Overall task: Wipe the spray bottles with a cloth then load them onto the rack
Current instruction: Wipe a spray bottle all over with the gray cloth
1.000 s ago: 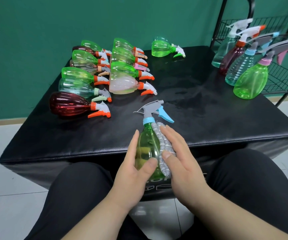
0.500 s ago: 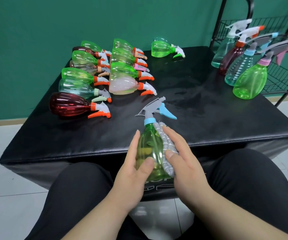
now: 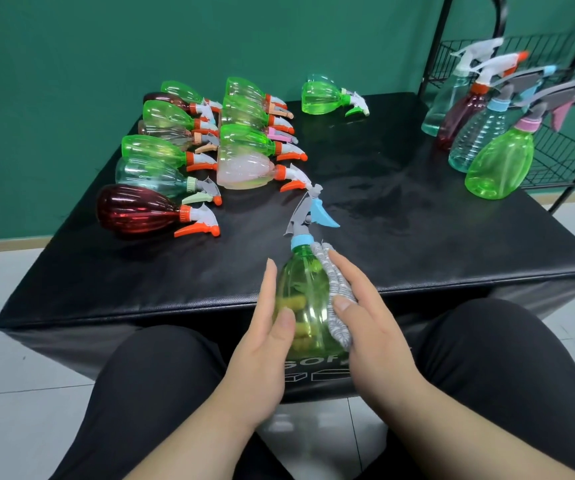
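Observation:
Over the table's front edge I hold a green spray bottle (image 3: 308,306) with a blue collar and blue trigger, upright between both hands. My left hand (image 3: 261,348) grips its left side, thumb on the front and fingers behind. My right hand (image 3: 372,327) holds a grey cloth (image 3: 336,296) pressed against the bottle's right side. The black wire rack (image 3: 563,147) stands at the far right, with several bottles (image 3: 500,164) in a row against it.
Several spray bottles (image 3: 189,157) lie on their sides in two rows at the back left of the black padded table (image 3: 417,237), a dark red one (image 3: 133,209) nearest. One green bottle (image 3: 324,98) lies alone at the back. My legs are under the table's front edge.
The held bottle has turned about its axis, so its spray head now points away from me instead of left. The cloth and my right hand have slid slightly along its side.

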